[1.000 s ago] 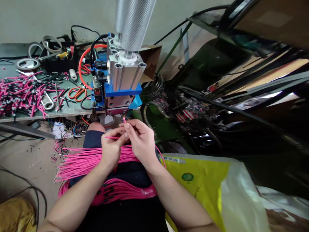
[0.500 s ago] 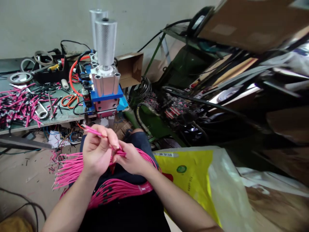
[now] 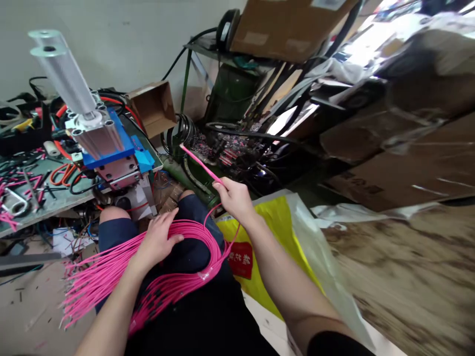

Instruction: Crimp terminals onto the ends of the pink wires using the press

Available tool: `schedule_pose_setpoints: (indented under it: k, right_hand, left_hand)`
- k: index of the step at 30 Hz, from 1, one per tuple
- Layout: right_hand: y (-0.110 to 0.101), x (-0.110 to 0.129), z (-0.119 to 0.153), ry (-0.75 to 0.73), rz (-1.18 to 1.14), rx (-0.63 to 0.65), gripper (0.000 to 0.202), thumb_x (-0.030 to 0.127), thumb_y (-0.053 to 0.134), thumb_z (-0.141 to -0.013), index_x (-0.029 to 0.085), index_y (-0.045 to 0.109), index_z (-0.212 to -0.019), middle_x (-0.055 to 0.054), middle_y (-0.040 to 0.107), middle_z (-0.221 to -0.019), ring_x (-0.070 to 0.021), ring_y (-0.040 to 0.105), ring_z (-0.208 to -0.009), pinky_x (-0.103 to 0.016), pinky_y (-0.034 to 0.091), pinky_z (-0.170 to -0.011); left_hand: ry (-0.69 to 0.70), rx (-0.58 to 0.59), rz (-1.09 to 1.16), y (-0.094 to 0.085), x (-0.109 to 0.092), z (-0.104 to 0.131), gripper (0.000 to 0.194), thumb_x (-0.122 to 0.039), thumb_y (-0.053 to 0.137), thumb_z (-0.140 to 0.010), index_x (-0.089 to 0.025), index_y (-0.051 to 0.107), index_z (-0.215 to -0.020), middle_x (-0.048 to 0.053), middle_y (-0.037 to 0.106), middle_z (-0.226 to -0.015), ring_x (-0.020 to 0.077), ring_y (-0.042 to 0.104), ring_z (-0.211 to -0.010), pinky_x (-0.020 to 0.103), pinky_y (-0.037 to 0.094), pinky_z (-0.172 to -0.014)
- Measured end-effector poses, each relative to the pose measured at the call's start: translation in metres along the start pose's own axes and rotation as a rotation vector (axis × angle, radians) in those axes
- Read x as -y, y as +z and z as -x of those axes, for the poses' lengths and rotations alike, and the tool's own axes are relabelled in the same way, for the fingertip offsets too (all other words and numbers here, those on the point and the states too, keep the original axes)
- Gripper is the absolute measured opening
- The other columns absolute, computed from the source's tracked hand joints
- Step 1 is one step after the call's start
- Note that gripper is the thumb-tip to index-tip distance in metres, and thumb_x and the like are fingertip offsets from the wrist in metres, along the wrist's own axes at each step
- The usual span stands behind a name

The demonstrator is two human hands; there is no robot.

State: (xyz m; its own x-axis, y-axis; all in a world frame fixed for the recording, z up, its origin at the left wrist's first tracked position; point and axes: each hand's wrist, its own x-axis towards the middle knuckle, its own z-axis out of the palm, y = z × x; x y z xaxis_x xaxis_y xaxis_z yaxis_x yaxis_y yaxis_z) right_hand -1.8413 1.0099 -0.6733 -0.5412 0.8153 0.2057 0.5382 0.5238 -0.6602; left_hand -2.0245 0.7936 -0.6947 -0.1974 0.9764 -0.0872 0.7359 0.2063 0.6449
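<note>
A large bundle of pink cables lies curved across the lap, taped together near its right bend. Its loose ends fan out to the left. My left hand rests on the upper part of the bundle, fingers spread. Raised to the right, my right hand is closed on one pink cable, whose end sticks out up and to the left. The rest of that cable runs down from the hand to the bundle.
A metal press with silver cylinders stands at the bench edge on the left. Cut pink and black pieces litter the bench. A yellow bag lies right of the lap, with cardboard boxes farther right.
The view has swung to the right. My hands have parted: the left now lies open on the bundle, and the right has drawn a cable out to the upper right.
</note>
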Motion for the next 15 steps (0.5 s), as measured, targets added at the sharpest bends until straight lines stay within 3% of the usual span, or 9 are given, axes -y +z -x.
schedule_pose_setpoints:
  k: [4, 8, 12, 15]
  right_hand:
    - [0.032, -0.043, -0.02, 0.192, 0.071, 0.108, 0.02, 0.027, 0.058, -0.099, 0.019, 0.065, -0.082, -0.004, 0.062, -0.072, -0.0193, 0.057, -0.073, -0.03, 0.038, -0.07]
    - [0.066, -0.076, -0.026, 0.412, 0.029, 0.208, 0.02, 0.029, 0.06, -0.102, 0.015, 0.065, -0.089, -0.002, 0.066, -0.082, -0.0162, 0.061, -0.074, -0.031, 0.05, -0.073]
    - [0.087, -0.088, -0.012, 0.597, -0.107, 0.32, 0.023, 0.037, 0.066, -0.101, 0.014, 0.067, -0.104, -0.002, 0.068, -0.092, -0.0136, 0.065, -0.073, -0.029, 0.058, -0.066]
    - [0.093, -0.085, 0.005, 0.653, -0.226, 0.364, 0.025, 0.037, 0.066, -0.101, 0.012, 0.067, -0.105, -0.003, 0.068, -0.09, -0.0124, 0.065, -0.069, -0.026, 0.058, -0.062]
  left_hand:
    - [-0.026, 0.213, -0.335, 0.015, 0.001, -0.003, 0.077, -0.028, 0.074, -0.09, -0.017, 0.04, -0.159, 0.018, 0.064, -0.139, 0.036, 0.058, -0.131, 0.05, 0.043, -0.109]
    - [-0.072, 0.273, -0.425, 0.016, -0.001, -0.003, 0.069, -0.021, 0.067, -0.093, -0.021, 0.043, -0.157, 0.013, 0.07, -0.126, 0.0324, 0.069, -0.114, 0.042, 0.053, -0.096]
    - [-0.081, 0.272, -0.441, 0.015, 0.002, -0.004, 0.062, -0.013, 0.06, -0.092, -0.022, 0.049, -0.152, 0.013, 0.072, -0.123, 0.0316, 0.072, -0.109, 0.042, 0.055, -0.091]
    - [-0.073, 0.288, -0.442, 0.014, 0.002, -0.004, 0.06, -0.009, 0.058, -0.088, -0.021, 0.054, -0.147, 0.014, 0.074, -0.12, 0.0325, 0.073, -0.108, 0.043, 0.056, -0.091]
